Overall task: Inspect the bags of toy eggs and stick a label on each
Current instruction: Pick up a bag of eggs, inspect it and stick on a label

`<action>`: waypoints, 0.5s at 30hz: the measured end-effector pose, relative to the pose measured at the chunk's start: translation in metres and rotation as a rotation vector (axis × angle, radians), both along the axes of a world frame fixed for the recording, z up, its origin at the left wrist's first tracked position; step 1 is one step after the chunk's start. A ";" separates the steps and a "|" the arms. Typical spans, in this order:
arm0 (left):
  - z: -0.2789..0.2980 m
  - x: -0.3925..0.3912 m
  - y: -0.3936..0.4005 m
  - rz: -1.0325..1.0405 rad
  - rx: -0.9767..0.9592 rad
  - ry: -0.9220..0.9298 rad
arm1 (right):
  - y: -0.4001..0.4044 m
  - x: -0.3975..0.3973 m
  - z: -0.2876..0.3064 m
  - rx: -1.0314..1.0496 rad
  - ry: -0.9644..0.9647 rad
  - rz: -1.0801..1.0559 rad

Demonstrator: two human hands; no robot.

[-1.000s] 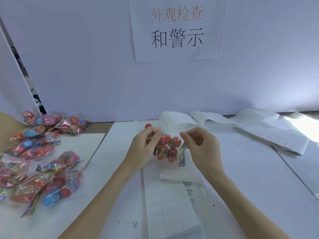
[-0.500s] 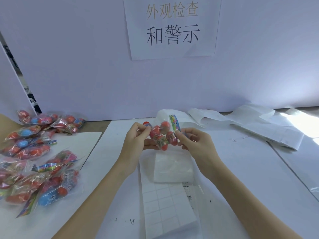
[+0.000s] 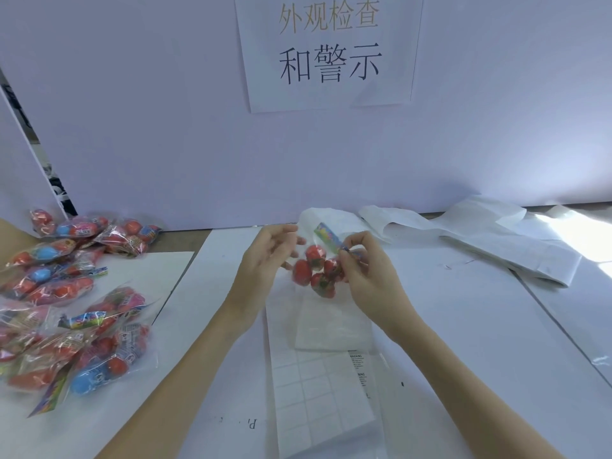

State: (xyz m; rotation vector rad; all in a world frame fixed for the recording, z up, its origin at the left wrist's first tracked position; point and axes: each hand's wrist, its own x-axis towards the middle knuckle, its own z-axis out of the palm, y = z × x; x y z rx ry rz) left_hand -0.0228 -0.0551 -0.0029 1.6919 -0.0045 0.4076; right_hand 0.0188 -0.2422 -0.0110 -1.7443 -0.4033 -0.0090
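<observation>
White table [image 3: 463, 326]: right hand [image 3: 367, 276] pinches the bag [image 3: 314, 270] aloft, left hand [image 3: 265, 260] loose beside it. One-handed, it could slip.

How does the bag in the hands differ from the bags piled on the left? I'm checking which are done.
The held bag is lifted off the table, pinched by the right hand; the piled bags lie flat. The held bag shows only red eggs; the pile mixes red and blue. Both are clear plastic with a colourful header.
</observation>
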 end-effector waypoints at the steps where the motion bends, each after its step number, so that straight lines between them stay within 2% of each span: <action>1: 0.000 -0.001 -0.001 -0.045 0.066 0.017 | 0.001 -0.001 0.000 -0.041 -0.053 0.027; 4: -0.002 0.000 -0.004 -0.065 0.124 0.073 | 0.004 -0.006 0.001 0.000 -0.095 0.076; 7: -0.003 0.003 -0.002 0.090 0.025 0.003 | 0.004 -0.006 0.003 0.090 0.041 0.026; 10: -0.001 0.005 0.003 0.238 -0.068 -0.035 | 0.002 -0.005 0.006 0.048 0.145 0.042; 13: -0.003 0.005 0.006 0.201 -0.045 0.033 | 0.003 -0.005 0.006 0.091 0.109 0.025; 15: -0.001 0.003 0.006 0.083 -0.124 0.076 | 0.003 -0.003 0.004 0.103 0.069 -0.037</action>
